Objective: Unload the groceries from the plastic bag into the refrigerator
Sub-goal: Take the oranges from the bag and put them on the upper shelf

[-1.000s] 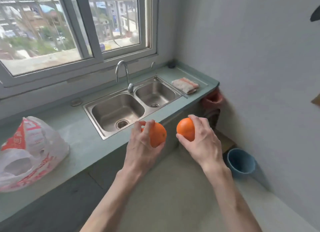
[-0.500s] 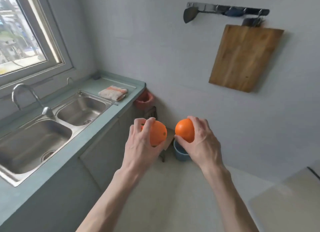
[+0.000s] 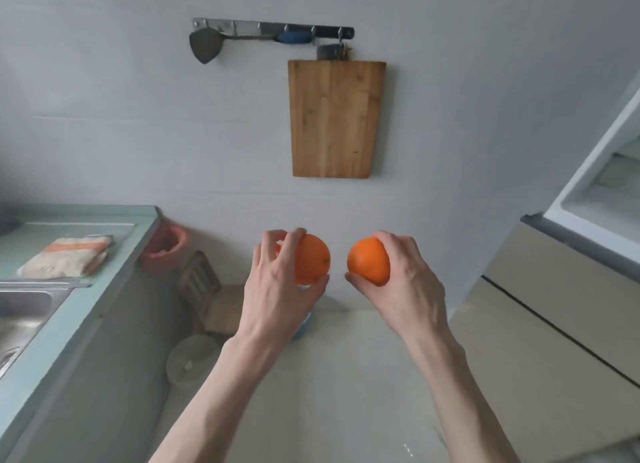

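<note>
My left hand [image 3: 277,289] grips an orange [image 3: 311,259], fingers curled over its top and thumb beneath. Beside it my right hand [image 3: 405,286] holds a second orange [image 3: 367,260] the same way. Both are held out in front of me at chest height, a small gap between the two fruits. At the right edge stands the refrigerator [image 3: 568,317], beige lower doors shut and its white upper door [image 3: 599,192] open, showing part of the inside. The plastic bag is out of view.
The green counter [image 3: 86,310] with a folded cloth [image 3: 65,258] and the sink's edge [image 3: 20,310] runs along the left. A cutting board [image 3: 334,118] and utensil rail [image 3: 270,29] hang on the wall ahead. A small wooden stool [image 3: 207,289], a lid and a pink bucket [image 3: 166,251] sit low by the wall.
My view has swung right, away from the window, sink and bag, toward the wall and refrigerator. Both hands keep their oranges in the same pose.
</note>
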Available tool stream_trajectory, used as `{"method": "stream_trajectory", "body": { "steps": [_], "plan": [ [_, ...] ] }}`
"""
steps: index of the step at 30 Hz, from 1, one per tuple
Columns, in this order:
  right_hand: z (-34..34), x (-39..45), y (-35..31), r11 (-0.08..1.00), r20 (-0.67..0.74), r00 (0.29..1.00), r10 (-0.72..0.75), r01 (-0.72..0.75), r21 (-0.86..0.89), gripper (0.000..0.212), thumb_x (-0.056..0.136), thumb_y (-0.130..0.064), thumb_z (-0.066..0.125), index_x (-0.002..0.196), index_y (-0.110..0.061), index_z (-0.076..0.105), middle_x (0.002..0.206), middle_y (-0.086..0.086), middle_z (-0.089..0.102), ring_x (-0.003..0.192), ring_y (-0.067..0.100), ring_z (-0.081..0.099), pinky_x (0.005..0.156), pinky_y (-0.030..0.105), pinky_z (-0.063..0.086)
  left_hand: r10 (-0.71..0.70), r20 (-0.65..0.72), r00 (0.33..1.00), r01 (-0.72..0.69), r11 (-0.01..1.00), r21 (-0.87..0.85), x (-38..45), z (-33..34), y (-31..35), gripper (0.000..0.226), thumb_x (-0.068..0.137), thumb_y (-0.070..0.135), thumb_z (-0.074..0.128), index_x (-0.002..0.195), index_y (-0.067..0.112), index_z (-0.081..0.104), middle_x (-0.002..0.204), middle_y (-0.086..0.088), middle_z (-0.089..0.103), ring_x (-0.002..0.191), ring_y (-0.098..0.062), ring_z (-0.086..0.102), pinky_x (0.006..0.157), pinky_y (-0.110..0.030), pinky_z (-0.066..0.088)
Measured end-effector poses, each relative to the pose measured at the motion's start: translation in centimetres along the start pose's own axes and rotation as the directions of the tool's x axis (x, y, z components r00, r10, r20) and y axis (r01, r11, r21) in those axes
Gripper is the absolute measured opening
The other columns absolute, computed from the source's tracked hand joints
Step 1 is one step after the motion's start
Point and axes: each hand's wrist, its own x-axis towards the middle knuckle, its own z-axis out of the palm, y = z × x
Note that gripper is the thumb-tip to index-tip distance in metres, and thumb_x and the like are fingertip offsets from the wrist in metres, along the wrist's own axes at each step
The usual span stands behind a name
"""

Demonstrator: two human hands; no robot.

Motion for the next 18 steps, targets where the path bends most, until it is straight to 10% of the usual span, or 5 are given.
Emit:
{"method": "stream_trajectory", "body": {
  "steps": [18],
  "plan": [
    [-3.7,10.2,8.6,0.89,-0.303,0.869,0.391,-0.441,-0.114,0.073,0.075,-0.062,0.079,0.136,-0.039,0.048,0.133,-0.012,0.052,0.112,0.02,0.062,0.072,0.03,0.043,0.461,0.168,0.871,-0.374,0.845,-0.383,16.8,14.2,6.2,0.071,0.077,0.035,0.086,0.138,0.024,0.051,0.127,0.0,0.046,0.115,-0.023,0.052,0.078,-0.034,0.054]
  ]
}}
